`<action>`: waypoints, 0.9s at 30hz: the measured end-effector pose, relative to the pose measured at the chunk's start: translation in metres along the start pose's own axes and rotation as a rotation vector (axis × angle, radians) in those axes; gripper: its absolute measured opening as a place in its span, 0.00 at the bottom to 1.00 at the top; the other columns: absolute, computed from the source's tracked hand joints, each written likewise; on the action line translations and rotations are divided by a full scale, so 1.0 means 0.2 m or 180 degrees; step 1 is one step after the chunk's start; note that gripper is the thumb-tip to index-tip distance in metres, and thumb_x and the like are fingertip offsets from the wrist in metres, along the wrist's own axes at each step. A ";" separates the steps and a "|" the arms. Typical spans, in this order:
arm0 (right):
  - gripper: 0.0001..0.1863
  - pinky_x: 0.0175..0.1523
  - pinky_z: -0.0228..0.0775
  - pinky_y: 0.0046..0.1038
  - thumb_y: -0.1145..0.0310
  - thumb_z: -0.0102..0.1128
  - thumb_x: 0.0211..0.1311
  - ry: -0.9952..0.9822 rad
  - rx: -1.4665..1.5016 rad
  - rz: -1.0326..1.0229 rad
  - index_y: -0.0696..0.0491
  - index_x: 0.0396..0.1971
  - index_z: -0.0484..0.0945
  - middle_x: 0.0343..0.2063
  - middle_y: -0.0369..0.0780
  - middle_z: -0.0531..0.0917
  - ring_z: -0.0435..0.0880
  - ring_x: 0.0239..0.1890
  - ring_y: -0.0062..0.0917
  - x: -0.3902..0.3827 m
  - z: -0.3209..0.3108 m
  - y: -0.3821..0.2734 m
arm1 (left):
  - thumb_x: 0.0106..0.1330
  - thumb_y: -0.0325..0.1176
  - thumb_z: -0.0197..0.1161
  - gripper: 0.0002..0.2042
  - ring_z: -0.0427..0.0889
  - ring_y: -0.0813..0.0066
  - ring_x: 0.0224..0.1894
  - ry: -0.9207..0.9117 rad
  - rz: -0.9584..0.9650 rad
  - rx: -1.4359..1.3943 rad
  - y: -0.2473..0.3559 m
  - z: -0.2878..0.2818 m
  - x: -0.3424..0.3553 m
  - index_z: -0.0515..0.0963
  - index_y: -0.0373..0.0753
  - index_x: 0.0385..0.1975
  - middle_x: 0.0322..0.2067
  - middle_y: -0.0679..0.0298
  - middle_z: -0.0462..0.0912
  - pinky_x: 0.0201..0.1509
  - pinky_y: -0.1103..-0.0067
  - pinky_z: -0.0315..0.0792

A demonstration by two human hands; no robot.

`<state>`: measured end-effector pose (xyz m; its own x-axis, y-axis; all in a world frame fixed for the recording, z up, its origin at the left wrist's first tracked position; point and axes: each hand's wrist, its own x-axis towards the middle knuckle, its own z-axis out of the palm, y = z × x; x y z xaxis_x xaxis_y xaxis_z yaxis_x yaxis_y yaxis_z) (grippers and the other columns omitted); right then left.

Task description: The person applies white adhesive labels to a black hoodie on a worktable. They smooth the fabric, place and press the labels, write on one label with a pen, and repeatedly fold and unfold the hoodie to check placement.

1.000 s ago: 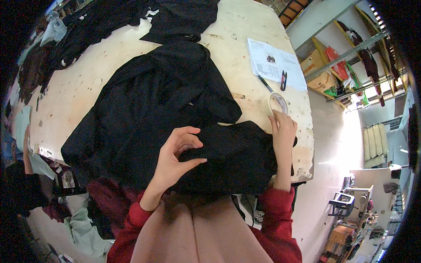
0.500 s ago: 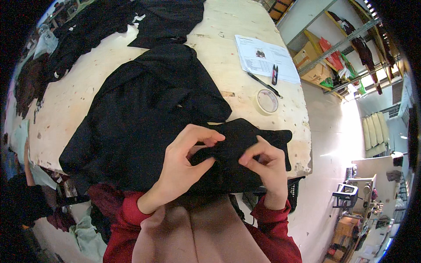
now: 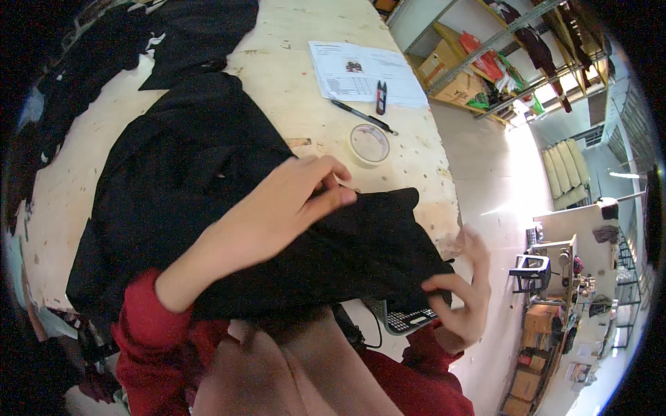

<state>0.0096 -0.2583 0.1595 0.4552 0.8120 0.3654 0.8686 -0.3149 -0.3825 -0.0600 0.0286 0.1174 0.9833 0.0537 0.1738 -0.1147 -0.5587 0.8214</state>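
A black garment [image 3: 166, 173] lies spread over the pale worktable, its folds merging dark into dark. My left hand [image 3: 291, 197] reaches across it, thumb and fingers closed on the cloth at its far edge, below the roll of tape. Beyond the table's right edge, my right hand [image 3: 461, 298] is at the garment's near right corner. Its thumb and forefinger are drawn together at the cloth, while its other fingers stick up and are smeared by motion. The cloth between the two hands lies fairly flat.
On the pale worktable [image 3: 277, 104] are a printed sheet [image 3: 347, 87], a black pen [image 3: 361, 116], a dark marking tool [image 3: 381, 98] and a tape roll [image 3: 370, 144]. More black cloth [image 3: 201, 35] lies at the far left. A perforated black basket [image 3: 409, 319] stands below the near edge.
My right hand has moved right and nearer, from the cloth's middle to its corner. The left hand has reached farther out to the far edge. The head view has shifted.
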 end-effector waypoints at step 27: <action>0.10 0.34 0.72 0.20 0.85 0.69 0.37 0.0588 0.1816 0.1420 0.59 0.24 0.82 0.31 0.42 0.82 0.80 0.32 0.21 -0.04 0.05 0.51 | 0.57 0.34 0.55 0.10 0.79 0.54 0.29 -0.1787 0.0036 0.0480 -0.50 -0.41 -0.30 0.76 0.31 0.27 0.25 0.50 0.76 0.32 0.66 0.69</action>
<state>0.0921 -0.2912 0.1090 0.8098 0.5551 0.1900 0.3804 -0.2503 -0.8903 -0.1193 0.1483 0.0689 0.9111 -0.3770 -0.1664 -0.1446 -0.6707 0.7275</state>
